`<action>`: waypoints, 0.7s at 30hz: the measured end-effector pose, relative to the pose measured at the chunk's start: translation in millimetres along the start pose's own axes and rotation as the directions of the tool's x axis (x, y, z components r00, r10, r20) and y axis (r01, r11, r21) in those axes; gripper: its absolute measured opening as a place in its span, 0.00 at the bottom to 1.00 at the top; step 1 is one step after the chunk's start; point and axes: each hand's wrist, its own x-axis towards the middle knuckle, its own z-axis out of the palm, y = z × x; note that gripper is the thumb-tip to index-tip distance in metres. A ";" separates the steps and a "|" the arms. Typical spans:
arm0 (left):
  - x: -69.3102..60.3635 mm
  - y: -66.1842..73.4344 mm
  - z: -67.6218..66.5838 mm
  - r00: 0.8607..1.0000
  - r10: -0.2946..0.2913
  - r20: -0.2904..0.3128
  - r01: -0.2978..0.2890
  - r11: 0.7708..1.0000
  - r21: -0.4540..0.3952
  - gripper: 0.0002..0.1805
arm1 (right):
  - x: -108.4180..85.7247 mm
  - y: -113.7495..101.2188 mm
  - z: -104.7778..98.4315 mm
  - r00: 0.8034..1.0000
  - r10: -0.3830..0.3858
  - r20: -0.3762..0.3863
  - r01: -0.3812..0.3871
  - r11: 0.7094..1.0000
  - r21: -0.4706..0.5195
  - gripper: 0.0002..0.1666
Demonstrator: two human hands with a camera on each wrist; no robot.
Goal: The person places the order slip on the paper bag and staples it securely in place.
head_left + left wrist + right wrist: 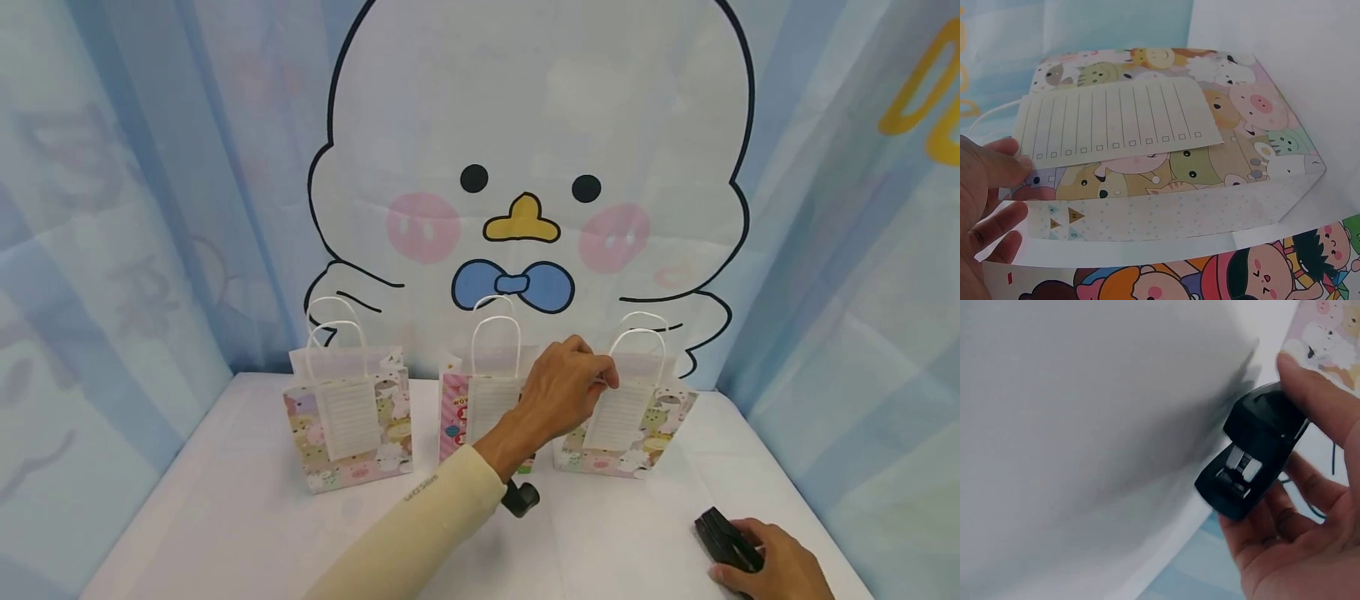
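Note:
My left hand (pixel 566 383) reaches across to the paper gift bag (pixel 660 425) on the right, which is printed with cartoon animals. Its thumb lies on the top end of a lined checklist sheet (pixel 1116 122) on the bag's front, pinching sheet and bag rim together; some fingers sit by the bag's side. The sheet lies flat against the animal-print gift bag (pixel 1254 112) in the left wrist view. Near the table's right front edge, my right hand (pixel 780 562) grips a black stapler (pixel 723 537). In the right wrist view the stapler (pixel 1260 450) shows its front end, jaws apart.
A similar animal-print bag (pixel 397 417) with a lined sheet stands at the left. Between them is a pink bag (pixel 453 417), partly behind my left arm, also bearing a sheet. All stand on a white table (pixel 247 500) before a cartoon-printed curtain (pixel 525 100).

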 end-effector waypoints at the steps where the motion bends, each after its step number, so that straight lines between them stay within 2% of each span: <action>1: 0.1 0.1 -0.1 1.000 0.002 0.000 -0.002 1.000 0.002 0.05 | -1.6 -1.9 -0.8 1.000 -0.015 -0.018 0.015 1.000 0.008 0.64; 4: 0.6 0.3 -0.6 1.000 0.002 0.001 -0.002 1.000 0.006 0.05 | -6.4 -10.8 -5.9 0.995 -0.064 -0.078 0.067 0.997 0.045 0.62; 13: -0.1 -0.1 -0.7 1.000 -0.007 0.009 0.007 1.000 -0.004 0.06 | -17.6 -53.4 -24.4 0.969 -0.101 -0.223 0.147 0.969 0.199 0.53; 17: -0.8 -0.5 -0.4 1.000 -0.007 0.007 0.007 1.000 -0.009 0.05 | -21.7 -68.4 -30.7 0.942 -0.164 -0.293 0.233 0.948 0.218 0.51; 21: -0.8 -0.5 0.0 1.000 -0.004 0.005 0.004 1.000 -0.013 0.05 | -24.1 -81.8 -34.1 0.893 -0.229 -0.388 0.325 0.924 0.202 0.48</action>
